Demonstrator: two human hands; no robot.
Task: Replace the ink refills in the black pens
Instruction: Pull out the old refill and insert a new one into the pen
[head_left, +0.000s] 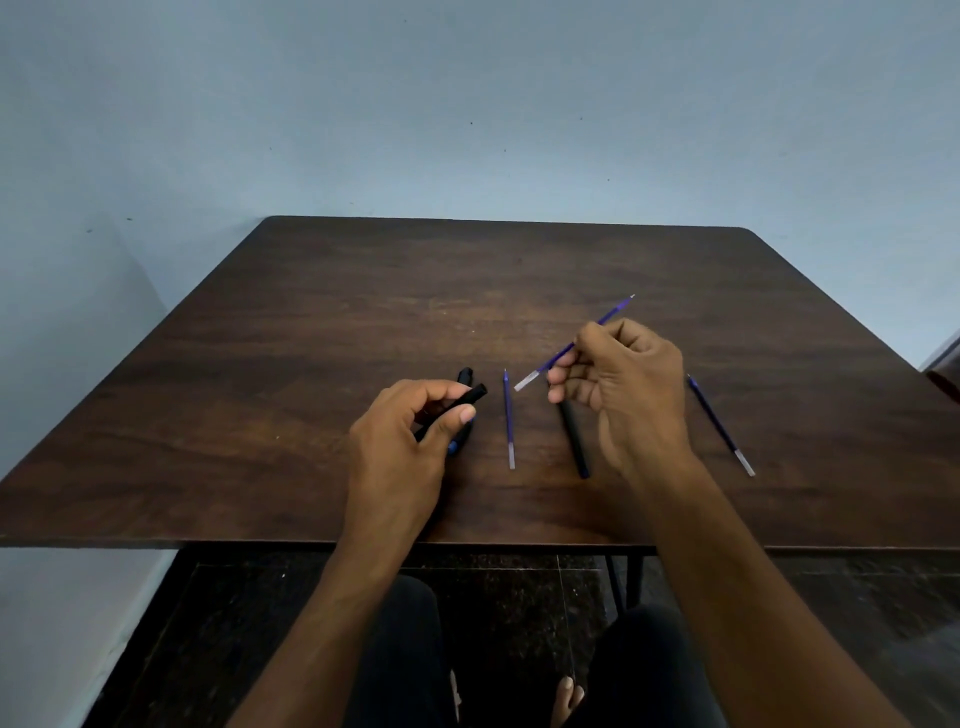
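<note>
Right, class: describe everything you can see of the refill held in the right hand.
The held refill is a thin, straight, plastic-looking tube, blue-purple along most of its length, with a pale clear end nearest the camera and a fine tip at the far end. The right hand pinches it near its middle, above the table, slanting up and away to the right.

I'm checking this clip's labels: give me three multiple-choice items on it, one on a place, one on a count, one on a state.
1. Where is the black pen that lies loose on the table?
A. beside the right hand
B. at the far edge
C. on the floor

2. How many refills lie loose on the table?
A. none
B. two
C. five

3. What is the right hand doing?
A. resting flat
B. pinching a blue refill
C. holding a cup

Key: 1 A, it runs out from under that hand. 2 B, one between the hands, one at right. 3 B, fingers curl round the refill.
</note>
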